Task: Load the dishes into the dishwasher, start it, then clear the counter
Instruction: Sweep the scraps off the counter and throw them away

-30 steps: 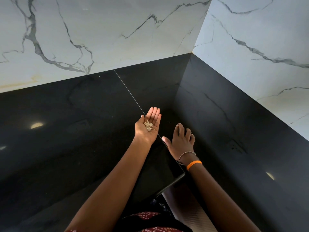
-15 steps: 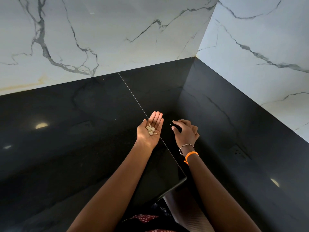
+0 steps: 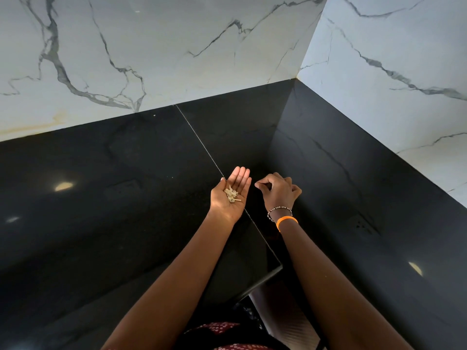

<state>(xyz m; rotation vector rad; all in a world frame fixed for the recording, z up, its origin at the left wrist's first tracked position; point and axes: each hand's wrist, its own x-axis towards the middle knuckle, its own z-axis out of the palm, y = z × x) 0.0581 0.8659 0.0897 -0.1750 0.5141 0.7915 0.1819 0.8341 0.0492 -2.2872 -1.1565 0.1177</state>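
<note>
Over the corner of a black table (image 3: 106, 223), beneath white marble walls (image 3: 177, 46), a person gathers scraps while clearing up. Her left hand (image 3: 231, 195) lies palm up, fingers (image 3: 240, 174) straight and pressed together, cupping a small pile of pale crumbs (image 3: 232, 193) in the hollow of the palm. Just beside it, to its right and level with it, the right hand (image 3: 279, 192) hovers knuckles up, thumb and forefinger pinched at a tip that points toward the open palm; whether a crumb sits in the pinch cannot be told. An orange band (image 3: 286, 221) and a beaded bracelet (image 3: 279, 208) circle that wrist. Judging by the pose, the drop would run leftward into the waiting palm, the right hand being the one to travel.
</note>
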